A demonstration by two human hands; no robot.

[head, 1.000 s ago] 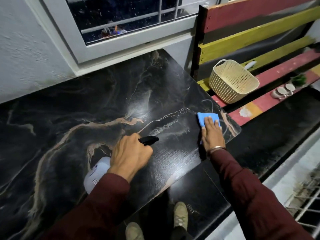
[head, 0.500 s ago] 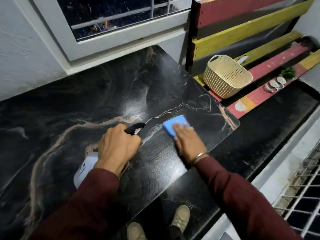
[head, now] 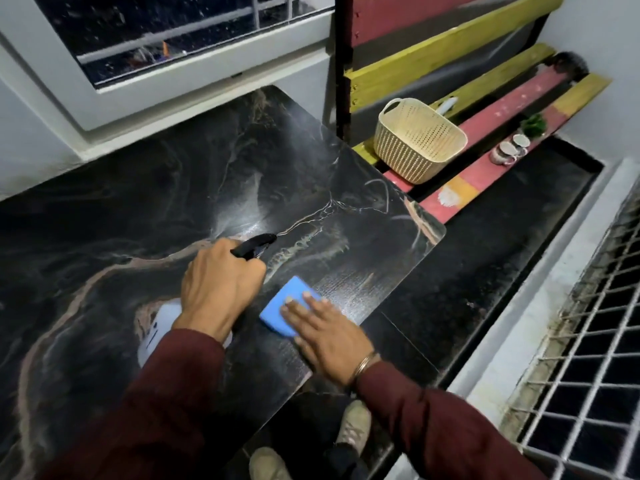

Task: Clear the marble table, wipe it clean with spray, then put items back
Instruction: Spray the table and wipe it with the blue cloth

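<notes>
The black marble table (head: 145,209) with tan and white veins fills the left and middle of the view. My left hand (head: 218,285) is shut on a white spray bottle (head: 157,327) with a black nozzle pointing right. A pale mist hangs above the slab just beyond the nozzle. My right hand (head: 323,332) lies flat with its fingers pressing a blue cloth (head: 284,308) on the table near its front right edge. Wet streaks show on the marble to the right of the cloth.
A cream woven basket (head: 419,142) sits on a red and yellow slatted bench (head: 485,123) to the right of the table. Two mugs (head: 510,150) and a small green plant (head: 533,124) stand further along it. A window is behind the table, a metal grille at lower right.
My right hand slid the blue cloth from the table's right corner leftward and toward me, close to my left hand. Mist has appeared past the nozzle.
</notes>
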